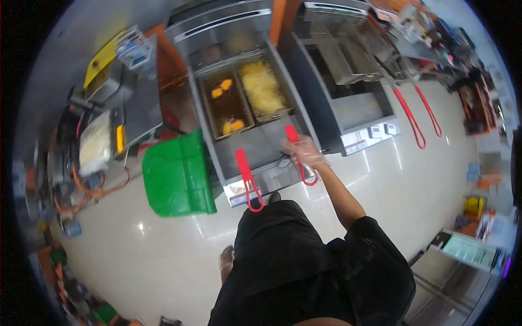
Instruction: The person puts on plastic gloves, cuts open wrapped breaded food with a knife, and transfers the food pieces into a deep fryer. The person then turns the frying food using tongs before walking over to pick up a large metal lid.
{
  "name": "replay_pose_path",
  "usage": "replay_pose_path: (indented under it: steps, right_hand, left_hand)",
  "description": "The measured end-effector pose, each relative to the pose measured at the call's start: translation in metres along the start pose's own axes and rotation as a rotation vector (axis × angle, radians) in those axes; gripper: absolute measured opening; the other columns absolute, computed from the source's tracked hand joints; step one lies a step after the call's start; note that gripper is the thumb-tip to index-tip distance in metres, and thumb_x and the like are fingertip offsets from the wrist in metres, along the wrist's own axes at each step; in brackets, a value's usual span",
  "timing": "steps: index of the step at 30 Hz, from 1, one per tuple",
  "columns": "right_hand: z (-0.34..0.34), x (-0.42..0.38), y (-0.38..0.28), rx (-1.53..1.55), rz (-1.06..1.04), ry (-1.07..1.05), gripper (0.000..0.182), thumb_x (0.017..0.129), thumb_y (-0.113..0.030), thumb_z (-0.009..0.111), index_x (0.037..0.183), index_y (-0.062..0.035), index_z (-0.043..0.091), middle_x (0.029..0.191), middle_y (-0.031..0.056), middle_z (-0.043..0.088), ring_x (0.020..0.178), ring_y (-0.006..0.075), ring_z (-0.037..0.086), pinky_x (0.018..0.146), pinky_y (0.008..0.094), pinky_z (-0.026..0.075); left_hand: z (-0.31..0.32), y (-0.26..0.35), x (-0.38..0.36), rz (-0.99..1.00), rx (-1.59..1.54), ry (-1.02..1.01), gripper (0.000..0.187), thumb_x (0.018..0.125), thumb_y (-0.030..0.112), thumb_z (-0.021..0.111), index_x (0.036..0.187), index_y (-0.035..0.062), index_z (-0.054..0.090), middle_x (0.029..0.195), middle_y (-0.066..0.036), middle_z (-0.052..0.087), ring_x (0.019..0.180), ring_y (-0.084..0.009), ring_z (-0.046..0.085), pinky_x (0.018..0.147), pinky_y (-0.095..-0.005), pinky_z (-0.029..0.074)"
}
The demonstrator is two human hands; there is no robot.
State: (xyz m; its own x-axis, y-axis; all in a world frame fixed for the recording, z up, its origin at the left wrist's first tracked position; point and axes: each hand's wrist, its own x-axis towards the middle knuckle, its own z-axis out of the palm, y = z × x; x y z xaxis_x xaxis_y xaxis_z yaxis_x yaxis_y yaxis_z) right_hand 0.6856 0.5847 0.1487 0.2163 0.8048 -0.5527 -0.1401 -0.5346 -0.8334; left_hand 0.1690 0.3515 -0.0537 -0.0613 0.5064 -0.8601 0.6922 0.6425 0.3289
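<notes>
The right hand (306, 151), in a thin transparent glove, is closed around the right red handle (292, 133) of a deep fryer (261, 160). This handle is at the front of the fryer and belongs to the right frying compartment, where a pale yellow heap of food (262, 89) lies. The left hand (227, 259) hangs low beside the black apron (283, 239), apart from the fryer; whether its fingers are open or bent, I cannot tell (the picture is blurred there). The left red handle (249, 185) has no hand on it, and its compartment contains a few golden pieces (232, 126) in dark oil (217, 117).

In my judgement, a quick pull or shake at the handle could throw hot oil towards the bare forearm (342, 198). A greasy glove could slip on the handle. Also, the left handle reaches out close to the body, so the apron could catch its loop.
</notes>
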Motion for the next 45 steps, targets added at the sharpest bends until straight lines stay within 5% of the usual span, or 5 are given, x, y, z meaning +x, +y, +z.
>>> replay_pose_path:
  steps: [7, 16, 24, 37, 45]
  right_hand:
    - [-0.042, -0.041, -0.039, -0.953, -0.365, 0.117, 0.057, 0.094, -0.052, 0.062, 0.107, 0.0036, 0.068, 0.101, 0.0271, 0.071, 0.097, 0.0447, 0.068, 0.084, 0.0484, 0.053]
    - [-0.303, 0.041, -0.267, -1.445, -0.479, 0.810, 0.035, 0.085, -0.027, 0.064, 0.109, -0.0025, 0.069, 0.108, 0.0256, 0.070, 0.104, 0.0391, 0.068, 0.090, 0.0500, 0.054]
    - [-0.464, 0.191, -0.222, -2.904, -0.330, -0.532, 0.020, 0.091, -0.020, 0.059, 0.092, -0.0138, 0.078, 0.097, 0.0084, 0.077, 0.092, 0.0258, 0.074, 0.082, 0.0411, 0.055]
    - [-0.504, 0.127, -0.303, -2.129, -0.361, 0.184, 0.028, 0.094, -0.025, 0.053, 0.096, -0.0019, 0.068, 0.092, 0.0227, 0.069, 0.078, 0.0413, 0.063, 0.072, 0.0486, 0.049]
    - [-0.297, -0.145, -0.275, -0.866, -0.383, 0.797, 0.037, 0.096, -0.030, 0.061, 0.116, -0.0007, 0.068, 0.088, 0.0023, 0.069, 0.074, 0.0091, 0.058, 0.060, 0.0249, 0.044]
  left_hand:
    - [-0.042, -0.019, 0.044, -0.118, -0.535, -0.107, 0.048, 0.101, 0.038, 0.056, 0.140, 0.0089, 0.057, 0.122, -0.008, 0.067, 0.103, -0.0242, 0.065, 0.081, -0.0408, 0.054]
    - [-0.026, 0.028, 0.016, -0.148, -0.675, 0.110, 0.057, 0.100, 0.040, 0.056, 0.145, 0.0053, 0.050, 0.133, -0.013, 0.063, 0.116, -0.0308, 0.062, 0.092, -0.0467, 0.049]
    - [0.076, 0.063, -0.056, -0.238, -0.596, 0.094, 0.046, 0.098, 0.034, 0.060, 0.133, 0.0043, 0.062, 0.115, -0.008, 0.071, 0.099, -0.0202, 0.067, 0.080, -0.0347, 0.054]
    - [0.100, 0.084, -0.066, -0.173, -0.921, -0.055, 0.031, 0.102, 0.025, 0.055, 0.121, 0.0031, 0.065, 0.117, -0.009, 0.069, 0.106, -0.0223, 0.065, 0.089, -0.0385, 0.053]
    - [-0.071, 0.339, -0.142, 0.409, 0.749, -0.608, 0.032, 0.103, 0.026, 0.056, 0.125, 0.0042, 0.064, 0.116, -0.011, 0.068, 0.109, -0.0242, 0.065, 0.092, -0.0380, 0.052]
